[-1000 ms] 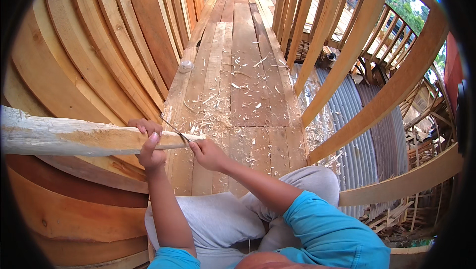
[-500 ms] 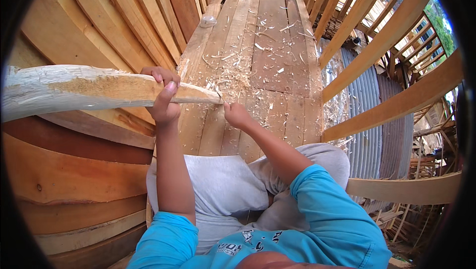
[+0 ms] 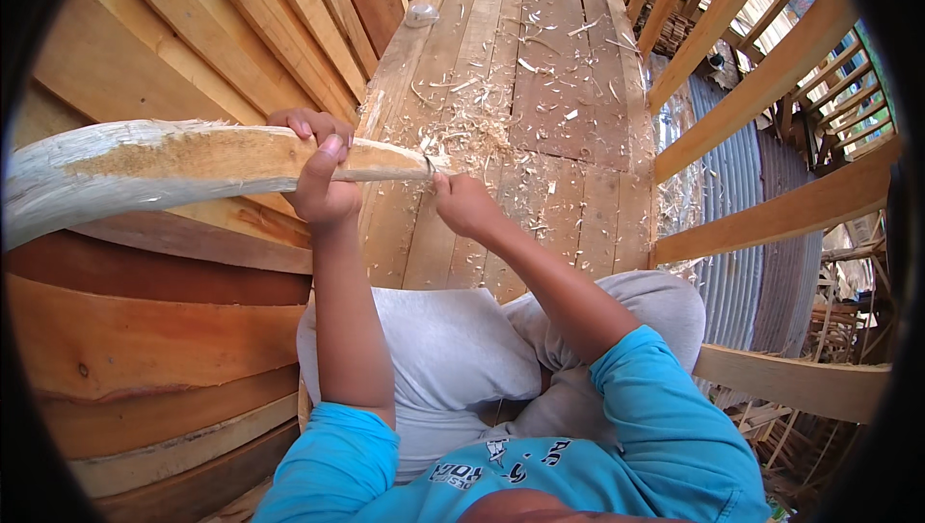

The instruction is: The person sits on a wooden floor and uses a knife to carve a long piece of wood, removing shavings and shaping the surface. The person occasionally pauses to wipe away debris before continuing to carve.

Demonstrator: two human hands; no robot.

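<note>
Likely shaving: left fingers [image 3: 331, 145] grip pole [image 3: 222, 153]; right fingers [image 3: 443, 184] grip blade [image 3: 429, 166] at pole's tip; further strokes call for steadiness.

- The right hand [image 3: 469, 205] and dark blade [image 3: 429, 168] have shifted to the tip of the pole [image 3: 222, 157].
- The plank floor's [image 3: 397, 234] far edge has left view.

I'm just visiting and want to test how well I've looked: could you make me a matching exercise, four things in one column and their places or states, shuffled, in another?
Things
1. left hand
2. wood shavings
3. corrugated sheets
4. right hand

Places or states
A. beyond the wooden slats on the right
B. holding a thin dark tool
C. wrapped around the pale pole
D. scattered over the floorboards

Pairs: 1-C, 2-D, 3-A, 4-B
</note>
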